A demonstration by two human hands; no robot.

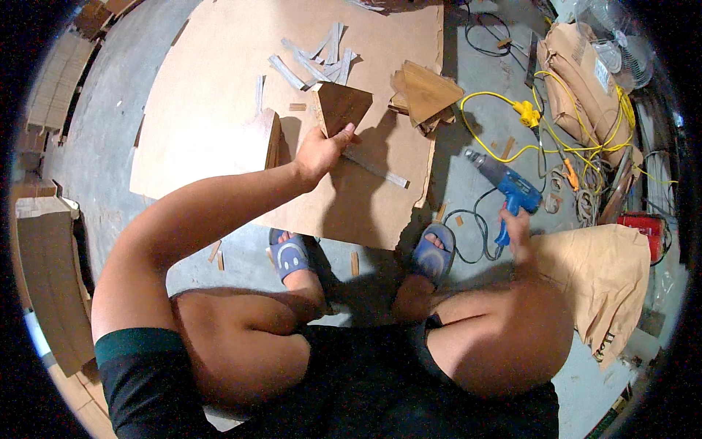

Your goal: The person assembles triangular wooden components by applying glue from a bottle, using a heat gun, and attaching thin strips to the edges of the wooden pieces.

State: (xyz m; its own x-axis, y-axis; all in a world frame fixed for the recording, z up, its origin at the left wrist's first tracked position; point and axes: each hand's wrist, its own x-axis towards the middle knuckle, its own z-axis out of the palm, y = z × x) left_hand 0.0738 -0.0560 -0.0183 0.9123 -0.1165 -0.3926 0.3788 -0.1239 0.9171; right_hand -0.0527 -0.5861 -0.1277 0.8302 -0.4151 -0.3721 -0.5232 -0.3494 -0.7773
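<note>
My left hand [325, 154] is closed on a brown wooden piece with slanted edges [344, 104], held tilted above the cardboard sheet [219, 73]. In my right hand [518, 227] is the handle of a blue heat gun [512, 186], its metal nozzle pointing up and to the left, over the floor right of the sheet. Beside my left wrist stands a stack of wooden pieces [272, 143], its top washed out by light. Another stack of similar pieces [424, 91] lies at the sheet's right edge. Several pale grey strips [314, 62] are scattered beyond my left hand.
A yellow extension cord [526, 113] and the heat gun's dark cable [475, 219] loop over the floor at right. Paper sacks [592, 278] and a clear-bladed fan [621, 51] stand farther right. Stacked boards [51, 271] line the left. My sandalled feet [292, 256] are at the sheet's near edge.
</note>
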